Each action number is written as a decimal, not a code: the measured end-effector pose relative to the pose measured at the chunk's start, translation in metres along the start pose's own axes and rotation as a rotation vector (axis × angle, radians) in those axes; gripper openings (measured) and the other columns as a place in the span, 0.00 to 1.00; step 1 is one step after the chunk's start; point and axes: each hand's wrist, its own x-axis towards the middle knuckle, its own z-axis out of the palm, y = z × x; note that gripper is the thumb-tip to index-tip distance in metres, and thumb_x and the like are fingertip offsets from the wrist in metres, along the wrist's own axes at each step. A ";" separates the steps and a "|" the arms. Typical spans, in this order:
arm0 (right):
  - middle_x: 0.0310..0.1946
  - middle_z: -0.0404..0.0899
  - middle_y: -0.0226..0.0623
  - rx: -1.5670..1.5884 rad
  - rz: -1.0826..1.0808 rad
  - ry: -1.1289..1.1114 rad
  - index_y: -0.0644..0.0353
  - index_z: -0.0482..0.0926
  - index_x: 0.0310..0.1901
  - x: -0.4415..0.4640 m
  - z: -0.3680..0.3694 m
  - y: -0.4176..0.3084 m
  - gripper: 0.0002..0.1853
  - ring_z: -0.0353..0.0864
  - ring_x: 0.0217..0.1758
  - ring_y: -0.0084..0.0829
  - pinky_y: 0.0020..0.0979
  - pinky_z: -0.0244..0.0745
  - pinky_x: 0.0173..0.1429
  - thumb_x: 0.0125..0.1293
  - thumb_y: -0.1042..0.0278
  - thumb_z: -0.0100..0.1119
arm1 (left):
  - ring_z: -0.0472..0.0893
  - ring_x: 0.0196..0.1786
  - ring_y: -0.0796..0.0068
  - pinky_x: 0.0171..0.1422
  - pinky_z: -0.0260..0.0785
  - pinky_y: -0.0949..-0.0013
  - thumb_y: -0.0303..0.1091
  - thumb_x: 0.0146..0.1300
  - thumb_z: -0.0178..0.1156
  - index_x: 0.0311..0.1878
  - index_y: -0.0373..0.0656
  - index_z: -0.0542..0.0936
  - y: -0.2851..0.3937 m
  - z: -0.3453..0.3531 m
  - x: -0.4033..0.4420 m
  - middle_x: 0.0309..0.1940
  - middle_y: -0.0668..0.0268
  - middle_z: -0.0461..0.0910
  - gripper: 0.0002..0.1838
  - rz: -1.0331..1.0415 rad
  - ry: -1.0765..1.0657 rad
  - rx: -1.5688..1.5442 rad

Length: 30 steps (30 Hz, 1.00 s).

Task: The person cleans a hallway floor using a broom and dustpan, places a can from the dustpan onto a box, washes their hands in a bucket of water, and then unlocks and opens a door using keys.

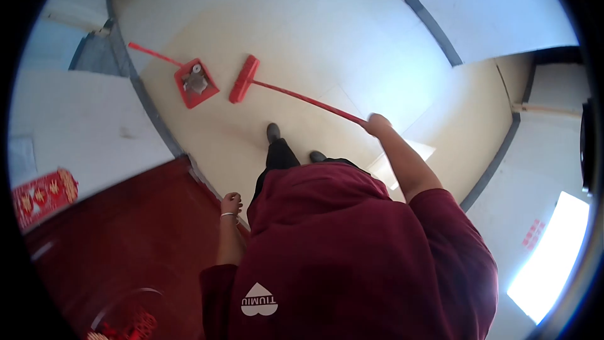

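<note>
A long red-handled broom point(302, 96) stretches from my right hand point(377, 124), which is closed around the end of its handle. Its red broom head point(244, 79) lies on the pale floor. Just left of that sits a red dustpan point(204, 96), with its handle point(154, 53) pointing away to the upper left. Inside the dustpan is some litter point(196, 82), including a greyish crumpled piece and a small white round thing. My left hand point(231, 203) hangs beside my body, its fingers loosely curled and nothing visible in them.
A dark red door or panel point(145, 226) stands close on my left, beside a white wall point(82, 126) with a red decoration point(47, 195). Grey baseboard point(148, 97) borders the floor. Another white wall point(509, 6) juts in at upper right. Bright light enters through a window point(550, 258).
</note>
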 end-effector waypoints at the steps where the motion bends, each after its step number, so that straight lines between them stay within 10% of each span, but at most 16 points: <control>1: 0.42 0.76 0.47 0.037 0.064 -0.072 0.62 0.78 0.40 0.003 0.014 0.027 0.33 0.76 0.47 0.42 0.39 0.70 0.49 0.51 0.35 0.49 | 0.76 0.24 0.75 0.24 0.67 0.73 0.37 0.53 0.55 0.41 0.41 0.74 0.007 -0.011 0.015 0.28 0.65 0.75 0.14 -0.008 -0.021 0.011; 2: 0.13 0.75 0.42 0.021 -0.018 0.146 0.62 0.77 0.13 0.009 0.055 0.074 0.36 0.77 0.21 0.39 0.38 0.72 0.35 0.50 0.30 0.47 | 0.76 0.24 0.75 0.24 0.67 0.73 0.37 0.53 0.55 0.41 0.41 0.74 0.017 -0.019 0.028 0.28 0.65 0.75 0.14 -0.013 -0.040 0.014; 5: 0.11 0.74 0.39 0.006 0.168 -0.108 0.60 0.75 0.10 -0.058 0.098 0.160 0.35 0.76 0.18 0.34 0.36 0.72 0.30 0.51 0.31 0.46 | 0.76 0.24 0.75 0.23 0.67 0.73 0.37 0.54 0.55 0.41 0.41 0.74 0.042 -0.044 0.062 0.27 0.65 0.75 0.13 0.035 -0.079 0.092; 12: 0.12 0.73 0.34 0.632 0.496 0.069 0.62 0.78 0.18 -0.209 0.069 0.094 0.25 0.73 0.15 0.25 0.28 0.70 0.24 0.51 0.42 0.55 | 0.76 0.23 0.76 0.21 0.67 0.74 0.37 0.53 0.56 0.41 0.41 0.74 0.116 -0.092 0.119 0.26 0.64 0.76 0.14 0.096 -0.060 0.285; 18: 0.12 0.73 0.43 0.689 0.291 0.309 0.63 0.76 0.16 -0.017 0.066 -0.036 0.31 0.75 0.18 0.40 0.39 0.70 0.29 0.53 0.37 0.47 | 0.76 0.23 0.77 0.22 0.67 0.74 0.37 0.53 0.56 0.40 0.39 0.75 0.184 -0.105 0.146 0.26 0.63 0.77 0.13 0.363 -0.138 0.644; 20: 0.19 0.76 0.42 0.656 0.116 0.496 0.59 0.76 0.36 0.061 0.043 -0.076 0.21 0.75 0.17 0.37 0.36 0.70 0.26 0.58 0.47 0.45 | 0.76 0.23 0.77 0.22 0.67 0.75 0.37 0.53 0.56 0.40 0.39 0.75 0.211 -0.102 0.137 0.26 0.62 0.77 0.14 0.397 -0.137 0.616; 24: 0.17 0.74 0.39 0.741 0.088 0.231 0.57 0.71 0.37 0.065 -0.075 -0.136 0.09 0.74 0.15 0.33 0.33 0.71 0.19 0.58 0.67 0.41 | 0.76 0.23 0.77 0.23 0.67 0.75 0.37 0.52 0.56 0.41 0.40 0.75 0.237 -0.088 0.140 0.27 0.62 0.77 0.14 0.408 -0.121 0.609; 27: 0.15 0.73 0.39 0.474 0.084 0.043 0.57 0.71 0.38 0.080 -0.021 -0.096 0.10 0.73 0.14 0.34 0.34 0.71 0.18 0.58 0.68 0.41 | 0.76 0.23 0.77 0.23 0.67 0.75 0.37 0.53 0.56 0.41 0.41 0.75 0.230 -0.080 0.162 0.27 0.62 0.77 0.14 0.319 -0.224 0.529; 30: 0.22 0.76 0.46 0.534 0.063 0.307 0.53 0.72 0.45 -0.013 0.097 -0.034 0.14 0.76 0.19 0.38 0.37 0.71 0.22 0.60 0.68 0.41 | 0.76 0.23 0.76 0.24 0.67 0.74 0.37 0.53 0.56 0.40 0.41 0.75 0.230 -0.061 0.162 0.26 0.61 0.77 0.13 0.328 -0.255 0.609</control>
